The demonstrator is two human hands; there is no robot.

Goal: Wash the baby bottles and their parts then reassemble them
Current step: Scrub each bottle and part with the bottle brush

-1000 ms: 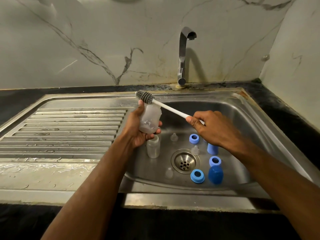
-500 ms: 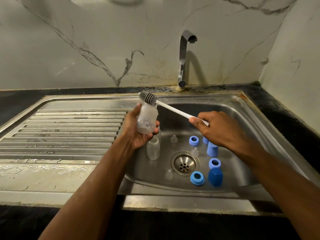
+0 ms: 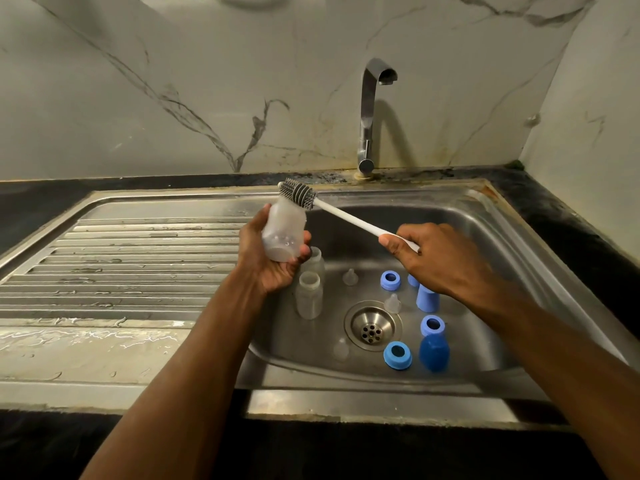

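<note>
I am holding a clear baby bottle in my left hand, fingers curled round its body, its open mouth tilted up and away from me, above the left edge of the sink basin. My right hand is gripping the white handle of the bottle brush, fingers wrapped round its near end; the grey bristle head is sitting at the bottle's mouth, outside it as far as I can tell. I judge the step in hand to be scrubbing the first bottle, so the task is early. The next move calls for lining the brush head with the mouth and pushing it straight down inside, then twisting, while my left hand is keeping the bottle steady.

Nearest me in the basin are a blue screw ring and a dark blue cap, with a clear teat to their left by the drain. Farther in, another blue ring, a second teat, a light blue cap, a third ring and a third teat are lying apart from each other. Two more clear bottles are standing upright just below my left hand, close enough that lowering it could knock them over. At the far side the tap is not running. The wet ribbed draining board is stretching out to the left.
</note>
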